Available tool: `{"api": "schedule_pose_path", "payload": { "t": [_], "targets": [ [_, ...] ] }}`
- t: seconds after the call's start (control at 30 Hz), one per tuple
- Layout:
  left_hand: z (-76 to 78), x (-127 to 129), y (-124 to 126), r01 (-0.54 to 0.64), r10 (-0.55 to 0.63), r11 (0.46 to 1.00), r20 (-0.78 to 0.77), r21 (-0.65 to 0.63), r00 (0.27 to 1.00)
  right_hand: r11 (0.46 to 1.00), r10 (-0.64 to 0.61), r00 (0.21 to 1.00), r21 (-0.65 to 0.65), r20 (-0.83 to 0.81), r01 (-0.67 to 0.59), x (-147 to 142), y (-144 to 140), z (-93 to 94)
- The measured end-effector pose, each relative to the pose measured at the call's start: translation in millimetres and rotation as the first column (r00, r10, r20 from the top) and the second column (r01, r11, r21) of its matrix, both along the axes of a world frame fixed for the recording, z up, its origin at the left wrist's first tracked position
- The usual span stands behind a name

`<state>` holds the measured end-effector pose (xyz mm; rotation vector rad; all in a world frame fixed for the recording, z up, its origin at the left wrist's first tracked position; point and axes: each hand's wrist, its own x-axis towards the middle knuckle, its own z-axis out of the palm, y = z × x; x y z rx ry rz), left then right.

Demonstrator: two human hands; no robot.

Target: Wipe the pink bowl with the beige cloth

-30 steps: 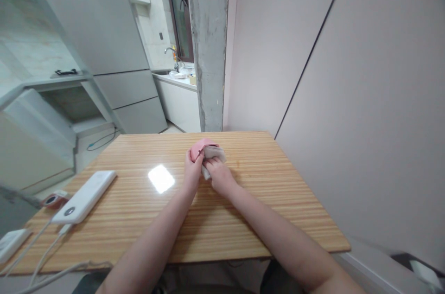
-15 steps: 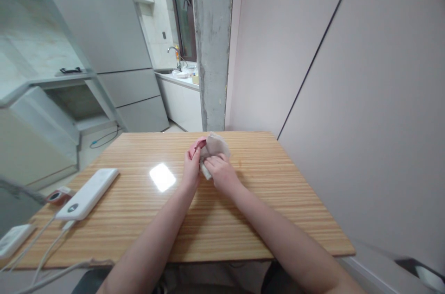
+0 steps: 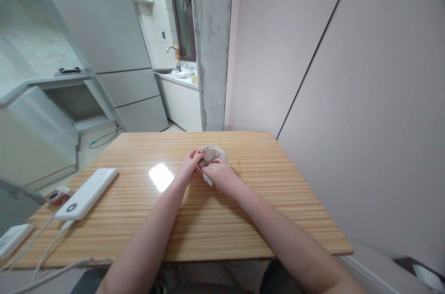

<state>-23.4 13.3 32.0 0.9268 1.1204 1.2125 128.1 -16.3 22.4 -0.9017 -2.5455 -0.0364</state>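
Note:
Both my hands meet over the far middle of the wooden table point(image 3: 222, 220). My left hand point(image 3: 189, 169) and my right hand point(image 3: 219, 173) together grip a small beige cloth bundle point(image 3: 212, 154), pressed low near the tabletop. A small metal bit shows at the bundle's left edge by my left fingertips. The pink part seen earlier is hidden inside the cloth and my hands.
A white power bank point(image 3: 86, 193) lies at the table's left with white cables point(image 3: 48, 247) running off the near edge. A small red-rimmed device point(image 3: 54, 196) and a white charger point(image 3: 13, 239) sit beside it. A wall runs along the right side.
The bundle was held up with a pink piece showing; the cloth has since closed over the pink part and both hands have lowered it toward the table.

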Motion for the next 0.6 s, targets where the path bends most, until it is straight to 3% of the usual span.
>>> {"api": "schedule_pose_path", "payload": {
  "t": [0.13,0.2,0.33,0.5,0.6],
  "targets": [
    [0.3,-2.7,4.3,-0.058,0.053,0.997,0.105,0.051,0.993,0.990,-0.115,0.990,0.078,-0.079,0.121,1.7,-1.2,6.8],
    [-0.3,-0.3,3.5,-0.090,0.081,0.993,0.109,0.081,0.991,0.979,-0.177,0.984,0.098,-0.028,0.179,0.9,-1.4,10.8],
    [-6.8,9.8,-0.9,-0.147,0.126,0.973,0.124,0.179,0.984,0.986,-0.166,0.984,0.005,0.068,0.166,-6.4,-2.2,13.0],
    [-14.5,28.3,-5.6,-0.238,0.168,0.948,0.300,0.212,0.939,0.953,-0.300,0.925,-0.126,-0.233,0.277,-19.9,-11.3,8.3],
    [-10.1,33.9,-9.2,-0.101,0.013,0.966,0.343,0.240,0.939,0.956,-0.292,0.899,-0.137,-0.327,0.261,-24.3,-19.1,7.1]
  ]
}}
